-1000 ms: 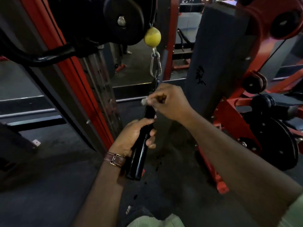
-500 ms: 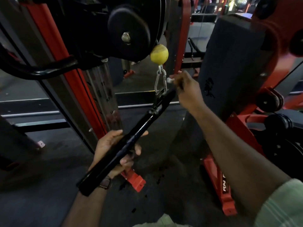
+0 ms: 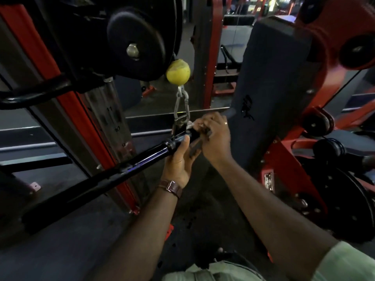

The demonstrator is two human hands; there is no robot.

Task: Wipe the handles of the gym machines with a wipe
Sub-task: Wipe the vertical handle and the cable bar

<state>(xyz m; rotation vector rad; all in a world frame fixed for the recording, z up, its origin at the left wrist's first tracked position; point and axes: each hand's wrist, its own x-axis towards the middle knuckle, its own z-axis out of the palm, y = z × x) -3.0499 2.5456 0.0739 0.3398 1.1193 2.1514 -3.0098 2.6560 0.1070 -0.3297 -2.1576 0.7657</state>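
The cable bar handle point(image 3: 121, 171) now lies nearly level, slanting from lower left up to its swivel under the carabiner point(image 3: 181, 110). One second ago it hung almost vertical; half a second ago it was tilted halfway.

The left hand point(image 3: 178, 161) has moved along the bar from the middle of the grip to the swivel end. It supports the bar from below there, with the thumb laid along the shaft; the fingers are behind the bar and hidden, so whether they curl round it cannot be told.

The right hand point(image 3: 213, 136) has come down from beside the carabiner to the short end of the bar just right of the swivel. Its fingers are curled and pinch a small pale wipe point(image 3: 190, 125), which touches the bar at the swivel.

Judgement: raising the bar level and shifting the supporting hand inward exposes the right-hand end for wiping. The wipe is placed for that stroke. The long left grip is not under the wipe now.
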